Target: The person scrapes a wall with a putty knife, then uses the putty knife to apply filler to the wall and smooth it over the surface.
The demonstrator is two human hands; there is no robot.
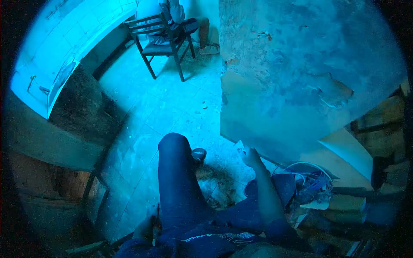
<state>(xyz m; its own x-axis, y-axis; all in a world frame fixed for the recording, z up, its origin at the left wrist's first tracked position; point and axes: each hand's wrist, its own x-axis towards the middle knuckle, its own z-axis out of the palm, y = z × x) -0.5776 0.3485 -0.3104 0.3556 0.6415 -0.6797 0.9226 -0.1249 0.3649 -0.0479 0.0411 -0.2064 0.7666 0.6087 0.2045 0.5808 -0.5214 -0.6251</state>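
My right hand [250, 158] is held out over my right thigh with its fingers closed. A small pale flat piece [240, 147], perhaps paper or card, sticks up from those fingers; dark marks show on it. Beyond it is the lower edge of a large worn wall or panel [266, 116]. My left hand [151, 216] hangs low beside my left thigh [175, 185]. It is dim and small there, and its fingers cannot be made out clearly.
Ahead, a person [174, 19] sits on a dark wooden chair [157, 49]. The tiled floor [150, 112] has small debris. A tangle of cables [316, 178] lies at my right. Dark furniture [86, 103] stands on the left.
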